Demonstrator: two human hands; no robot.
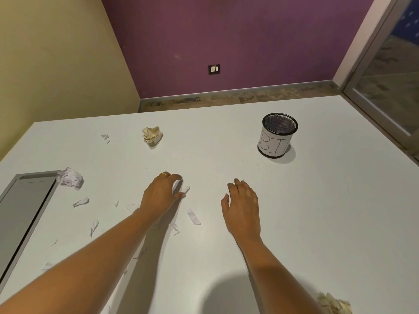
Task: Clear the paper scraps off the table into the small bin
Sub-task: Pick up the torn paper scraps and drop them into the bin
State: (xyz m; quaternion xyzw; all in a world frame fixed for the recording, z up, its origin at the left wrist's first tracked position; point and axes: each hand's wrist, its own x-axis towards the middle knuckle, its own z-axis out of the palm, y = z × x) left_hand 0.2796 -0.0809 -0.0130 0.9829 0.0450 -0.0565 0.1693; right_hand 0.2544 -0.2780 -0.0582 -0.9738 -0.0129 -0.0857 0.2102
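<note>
Both bare arms reach out over the white worktop (317, 211). The left hand (159, 196) is down on the surface near the middle, its fingers curled around a small white scrap (177, 185) that shows between the fingertips and thumb; a gold ring (163, 174) sits on one finger. Whether that scrap is truly pinched or only cupped I cannot tell. Another small scrap (186, 189) lies just beside those fingertips. The right hand (242, 207) is to the right of it, well apart from the left, fingers loosely spread and holding nothing.

The small bin (277, 137) stands upright toward the far right of the worktop, a black mesh cup wrapped in white paper with hand-drawn letters on it. Its inside looks dark, and I cannot make out anything in it.

Paper is scattered mostly on the left half. A crumpled cream ball (152, 135) sits far out, with a tiny white bit (105, 138) to its left. A crumpled pale ball (69, 177) rests at the corner of a grey recessed panel (22, 211) at the left edge. Nearer, a folded strip (193, 215) lies between the two forearms, another torn piece (175, 228) just below it, and several small scraps (81, 202) dot the area left of the left forearm. A cream crumple (333, 303) sits at the near right edge.
</note>
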